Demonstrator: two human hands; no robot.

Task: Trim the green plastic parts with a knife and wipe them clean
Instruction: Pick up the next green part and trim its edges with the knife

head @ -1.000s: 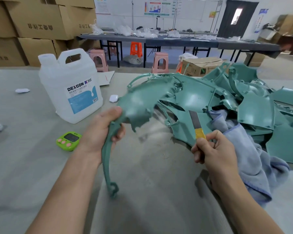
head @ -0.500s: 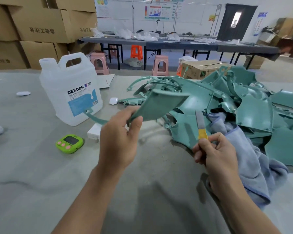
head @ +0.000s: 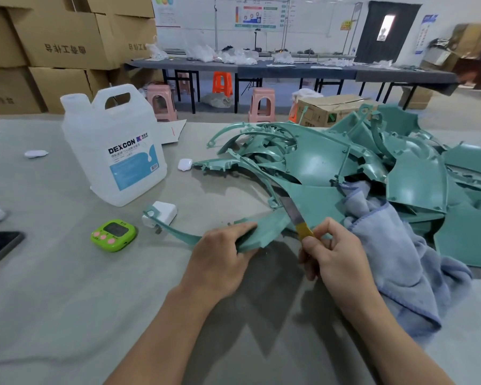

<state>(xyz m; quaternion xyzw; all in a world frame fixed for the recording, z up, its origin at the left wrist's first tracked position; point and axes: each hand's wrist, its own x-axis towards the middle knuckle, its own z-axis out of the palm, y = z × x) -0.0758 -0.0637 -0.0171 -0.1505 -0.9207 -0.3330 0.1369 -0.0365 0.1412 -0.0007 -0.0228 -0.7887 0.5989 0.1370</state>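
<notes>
One green part (head: 264,230) is in work: a curved piece with a broad flat end and a thin arm running off to the left, its looped tip just in front of a white plug adapter (head: 163,211). A second ago the left hand (head: 220,259) held this piece up high with the thin arm hanging down, then turned it over in the air. Now it is low over the bench (head: 53,301), broad end to the right. The knife (head: 292,213) stood clear of it then, blade up; now the blade lies against the broad end's right edge. I judge that the turning-over is done and the trimming of that edge is starting; wiping has not yet begun.

The left hand grips the broad end from the near side, fingers curled round it. The right hand (head: 331,254), just to the right, is closed round the knife's yellow handle, with the blade pointing far and left. The hands are close but apart, and the part reaches across between them.

Right of the right hand a grey-blue cloth (head: 395,245) lies bunched against the pile of green parts (head: 317,162) that fills the far right of the bench. At far left stands a white jug (head: 114,151), with a green timer (head: 113,235) nearer.
</notes>
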